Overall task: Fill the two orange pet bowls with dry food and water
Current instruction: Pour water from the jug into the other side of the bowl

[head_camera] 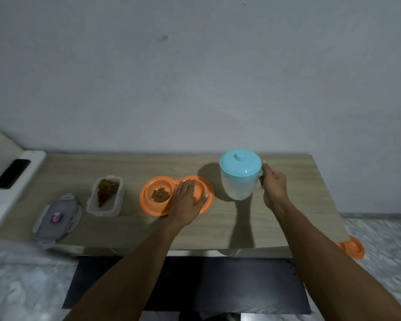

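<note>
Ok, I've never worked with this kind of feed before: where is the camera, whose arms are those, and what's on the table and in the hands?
There is no machine here. Those are a person's two bare arms, and the single picture comes from a camera worn on their head, looking forward and down. On the wooden table sits an orange double bowl. Its left half holds dry food, and the left hand lies flat over its right half. The right hand grips the handle of a turquoise-lidded white jug, to the right of the bowl. Left of the bowl is an open clear container with more food, and its clip-on lid lies further left. Another orange bowl shows on the floor at the right.
</note>
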